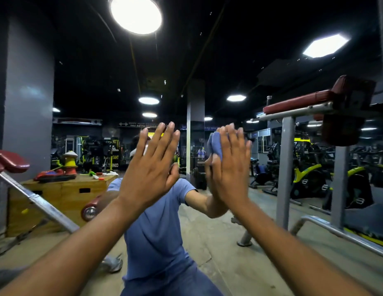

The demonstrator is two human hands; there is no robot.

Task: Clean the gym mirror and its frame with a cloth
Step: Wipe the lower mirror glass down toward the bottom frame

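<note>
Pressing blue cloth (216, 144) on mirror (207, 60) with flat right hand (231, 167), left hand (152, 165) flat, fingers straight

Cones (70, 162) atop wooden box (64, 194)

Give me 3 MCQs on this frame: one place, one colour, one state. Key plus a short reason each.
1. Where is the cloth?
A. under the right hand, against the mirror
B. on the wooden box
C. under the left hand

2. What colour is the cloth?
A. yellow
B. blue
C. red

3. How is the left hand?
A. closed in a fist
B. gripping a bar
C. flat, fingers straight

Key:
1 A: the cloth shows past the right hand's fingers, which meet their reflection.
2 B: the fabric that shows is blue.
3 C: its palm faces the glass with the fingers extended, holding nothing.
</note>
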